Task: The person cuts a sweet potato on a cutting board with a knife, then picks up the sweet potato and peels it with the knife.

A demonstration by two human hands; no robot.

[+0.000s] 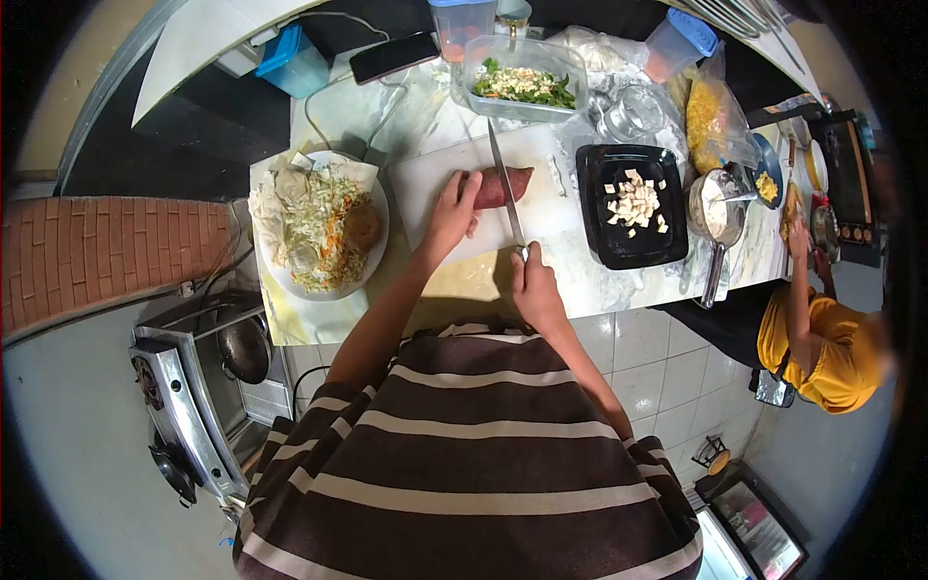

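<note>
A reddish-purple sweet potato (491,191) lies on the white cutting board (425,184). My left hand (452,211) is closed on its left end, fingers curled over it. In my right hand (537,290) is the handle of a long knife (503,174), whose blade crosses the sweet potato near its right end and points away from me. Right of the board stands a black tray (597,237) with pale diced cubes (635,201) in it. Beyond the board is a clear plastic container (527,106) holding chopped greens and pale bits.
A large plate (379,253) of shredded vegetables is on the left. A saucepan (717,217) sits right of the tray, its handle toward me. Farther back are a phone (394,58), a glass jar (636,111) and a bag of yellow food (708,121). A person in a yellow shirt (822,348) works at the right.
</note>
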